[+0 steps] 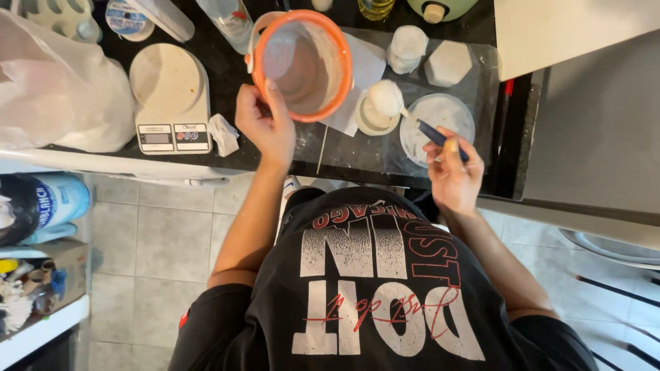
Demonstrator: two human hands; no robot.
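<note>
Left hand: the left hand (265,124) grips the near rim of one orange-rimmed bowl (302,65), thumb over the edge, and tips it up on its side so the pale, smeared inside faces the person.
Right hand: the right hand (452,172) is closed around the dark blue handle of one spatula (419,125), held like a pen.
Spatula tip: it carries one lump of white paste (385,97), raised just over a small round white mould (375,117).
Bowl's place: on the black counter (227,69), at the left edge of one clear plastic sheet (385,154) spread over it.
Moulds and casts, counted: the small round one under the paste, one wider round white dish (440,120) beside the right hand, one pale hexagonal piece (448,63) and one ribbed round piece (407,48) behind; four in all on the sheet.
Scale: one white kitchen scale (170,96) stands left of the bowl, with one crumpled bit of tissue (223,134) just beside it.
Bag: one large white plastic bag (58,89) slumps at the far left of the counter.
Clothing: a black printed T-shirt (371,288) fills the lower view.
Floor: pale tiles (158,240) below the counter edge.
</note>
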